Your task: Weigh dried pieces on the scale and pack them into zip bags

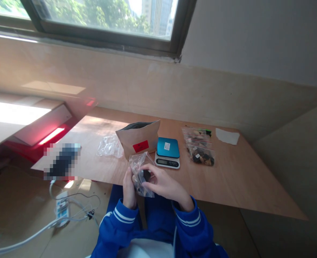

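Near the table's front edge, my left hand (129,186) is closed around the left side of a clear plastic bag (141,161). Small dark and pale pieces show through its film. My right hand (162,182) curls its fingers and thumb over the bag's right side, around a black piece (147,175). Whether those fingers are inside the bag or outside it I cannot tell. Just behind stands an open brown paper pouch (145,134) with a red label. A kitchen scale (168,163) with a blue top lies to the right of the pouch.
Several filled zip bags (201,156) lie in an overlapping row right of the scale, with a torn white paper (227,136) beyond. A crumpled clear bag (110,147) rests left of the pouch. A pixelated object (63,161) sits at the left edge, above a power strip (62,209) and cables.
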Available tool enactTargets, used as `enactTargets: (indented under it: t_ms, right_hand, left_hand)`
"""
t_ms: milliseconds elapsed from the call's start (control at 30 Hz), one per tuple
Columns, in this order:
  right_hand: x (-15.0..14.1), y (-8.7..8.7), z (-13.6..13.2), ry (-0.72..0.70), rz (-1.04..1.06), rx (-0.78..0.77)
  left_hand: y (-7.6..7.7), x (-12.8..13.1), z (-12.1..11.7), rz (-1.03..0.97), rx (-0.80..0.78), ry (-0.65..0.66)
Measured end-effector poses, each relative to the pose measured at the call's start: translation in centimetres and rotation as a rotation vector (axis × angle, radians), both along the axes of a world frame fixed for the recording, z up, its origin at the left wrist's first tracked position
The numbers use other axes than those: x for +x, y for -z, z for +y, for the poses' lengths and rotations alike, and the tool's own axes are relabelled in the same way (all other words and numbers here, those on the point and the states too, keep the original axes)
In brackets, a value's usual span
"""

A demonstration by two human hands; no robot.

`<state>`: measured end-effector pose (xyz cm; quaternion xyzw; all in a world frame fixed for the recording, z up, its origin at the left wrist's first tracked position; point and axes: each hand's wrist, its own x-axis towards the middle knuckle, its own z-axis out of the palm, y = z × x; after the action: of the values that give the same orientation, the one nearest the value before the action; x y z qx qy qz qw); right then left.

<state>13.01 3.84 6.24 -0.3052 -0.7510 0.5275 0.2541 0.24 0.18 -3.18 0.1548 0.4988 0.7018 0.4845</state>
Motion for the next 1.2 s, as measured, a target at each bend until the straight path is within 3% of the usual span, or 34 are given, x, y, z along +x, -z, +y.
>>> enactTargets:
  t_ms: [233,567,667,767,867,1000,1100,1200]
  right_hand:
    - [-0.8,0.6,0.5,0.204,0.130,-0.083]
    - [0.0,-1.2,3.7,0.445,0.492,-0.144]
    - [-0.8,-3.4,6.0,0.484,0.595,-0.019]
    - [-2.8,-5.9,9.0,0.501,0.664,0.206]
    - [-5.4,-6.8,11.4,0.497,0.655,0.417]
    - [-7.6,-5.0,12.3,0.491,0.478,0.599]
    - [-7.6,-3.1,11.9,0.414,0.404,0.706]
    - [-6.8,-2.4,11.9,0.301,0.336,0.750]
  left_hand:
    - [-2.4,0.3,-0.1,-0.317,-0.056,0.173]
    - [-2.4,0.3,0.1,-0.343,-0.024,0.172]
    - [-2.3,0.3,0.1,-0.344,-0.048,0.155]
    - [-2.1,0.2,0.0,-0.344,-0.081,0.151]
    - [-2.2,0.0,0.0,-0.334,-0.092,0.140]
    - [-2.8,-0.3,-0.3,-0.337,-0.088,0.131]
    - [-3.1,-0.4,-0.5,-0.377,-0.086,0.145]
    - [-3.4,-0.4,-0.6,-0.429,-0.075,0.154]
